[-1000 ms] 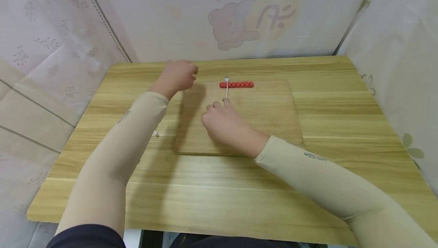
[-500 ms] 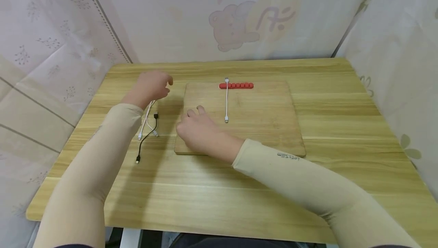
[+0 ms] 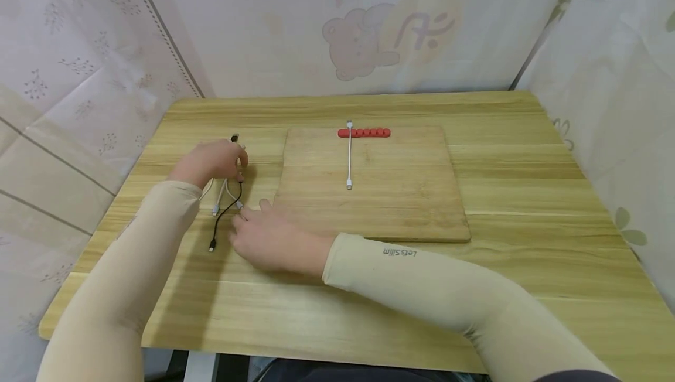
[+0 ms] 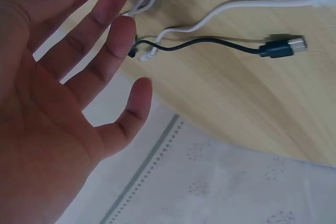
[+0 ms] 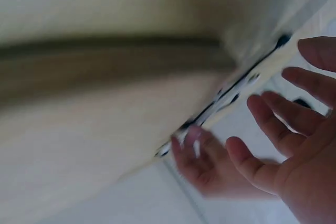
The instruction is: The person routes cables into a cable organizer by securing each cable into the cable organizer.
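Note:
My left hand (image 3: 213, 162) hovers over a loose group of short charging cables at the table's left. In the left wrist view its fingers (image 4: 107, 51) are spread and hold nothing. A black cable (image 3: 213, 244) lies curved below it, beside white cables (image 3: 218, 197) partly hidden by the hand. The left wrist view shows a black plug (image 4: 278, 48) and a white cable (image 4: 247, 3). My right hand (image 3: 274, 241) is just right of the cables, by the board's near left corner, fingers loosely spread in the right wrist view and nothing in them.
A wooden board (image 3: 406, 206) lies mid-table. Near its far edge sits a red cable-holder strip (image 3: 371, 133), with one white cable (image 3: 349, 162) running through its left end toward me. Curtain-like patterned sheets (image 3: 263, 30) surround the wooden table (image 3: 517, 194).
My right hand has left the white cable at the red strip and swung left and nearer me. My left hand has moved left and toward me, over the loose cables.

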`<state>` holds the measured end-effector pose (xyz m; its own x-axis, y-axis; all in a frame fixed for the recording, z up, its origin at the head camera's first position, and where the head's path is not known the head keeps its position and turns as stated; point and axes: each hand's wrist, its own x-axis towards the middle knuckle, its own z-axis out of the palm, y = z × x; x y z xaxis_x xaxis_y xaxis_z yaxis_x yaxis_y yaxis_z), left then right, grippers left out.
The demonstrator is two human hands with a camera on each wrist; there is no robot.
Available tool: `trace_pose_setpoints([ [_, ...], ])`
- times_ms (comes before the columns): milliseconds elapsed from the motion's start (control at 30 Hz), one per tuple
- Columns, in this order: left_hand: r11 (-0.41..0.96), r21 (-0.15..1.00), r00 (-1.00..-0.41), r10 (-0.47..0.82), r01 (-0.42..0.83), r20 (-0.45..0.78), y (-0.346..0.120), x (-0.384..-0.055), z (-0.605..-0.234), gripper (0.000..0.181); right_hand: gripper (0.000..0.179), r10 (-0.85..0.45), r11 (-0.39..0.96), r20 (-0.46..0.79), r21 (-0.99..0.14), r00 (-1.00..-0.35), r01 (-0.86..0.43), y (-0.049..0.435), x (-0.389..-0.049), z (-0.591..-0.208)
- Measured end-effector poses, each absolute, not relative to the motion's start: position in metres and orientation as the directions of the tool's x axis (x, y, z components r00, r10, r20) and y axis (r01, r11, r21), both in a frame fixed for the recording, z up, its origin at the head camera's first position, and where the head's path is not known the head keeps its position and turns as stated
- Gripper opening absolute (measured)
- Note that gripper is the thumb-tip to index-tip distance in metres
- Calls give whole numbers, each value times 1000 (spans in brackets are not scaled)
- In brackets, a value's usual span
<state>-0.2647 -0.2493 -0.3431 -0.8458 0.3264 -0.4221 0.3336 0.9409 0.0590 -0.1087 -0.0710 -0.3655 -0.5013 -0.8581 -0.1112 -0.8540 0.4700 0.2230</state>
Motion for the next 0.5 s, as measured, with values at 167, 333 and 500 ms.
trace_pose_setpoints([
  [167,943,96,-842,329,320,-427,-252,-262,-348,26,47,-871,425,-140,267,-472,-865,-86,-89,-373],
  [333,945,107,-851,325,309,-411,-252,-258,-350,19,49,-865,412,-172,293,-472,-863,-91,-77,-379],
  [500,939,101,-847,340,329,-407,-246,-255,-350,21,52,-858,412,-184,310,-479,-857,-93,-71,-385],
])
